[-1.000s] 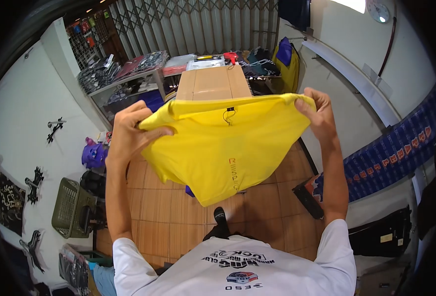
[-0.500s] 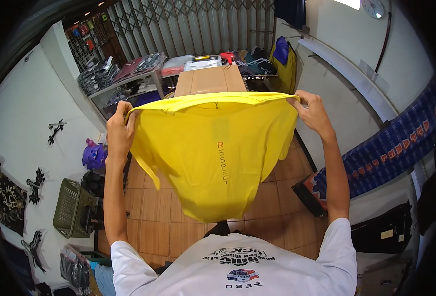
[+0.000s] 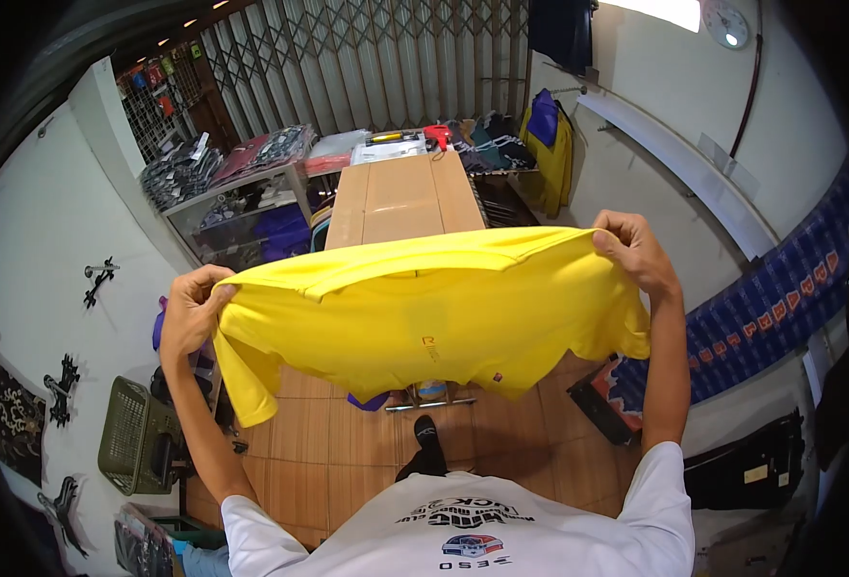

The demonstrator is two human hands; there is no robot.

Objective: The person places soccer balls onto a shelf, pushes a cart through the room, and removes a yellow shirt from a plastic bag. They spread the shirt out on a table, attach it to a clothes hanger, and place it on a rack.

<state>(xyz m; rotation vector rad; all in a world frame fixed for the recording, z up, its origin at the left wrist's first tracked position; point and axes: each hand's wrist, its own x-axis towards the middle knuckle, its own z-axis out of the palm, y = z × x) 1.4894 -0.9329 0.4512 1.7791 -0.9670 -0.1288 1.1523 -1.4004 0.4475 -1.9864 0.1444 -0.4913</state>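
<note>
A yellow T-shirt (image 3: 367, 332) hangs stretched between my two hands, its neckline along the upper edge. Fingers of my left hand (image 3: 194, 306) pinch one shoulder of it, and a sleeve droops below. The other shoulder is gripped by my right hand (image 3: 636, 252), slightly higher up. Small vertical print runs down the middle of the cloth, mostly lost in folds. The shirt's lower part billows away from me, so its hem is partly hidden.
Ahead stands a long wooden table (image 3: 405, 192). Behind it, a red tape dispenser (image 3: 437, 137) lies near folded packed clothes (image 3: 271, 149). A green basket (image 3: 136, 433) is at left. A blue printed banner (image 3: 761, 308) hangs at right, above the tiled floor (image 3: 530, 452).
Both hands have lowered and spread farther apart. The shirt has swung up and away from me, its lower part lifting and folding, so a foot and the floor now show beneath.
</note>
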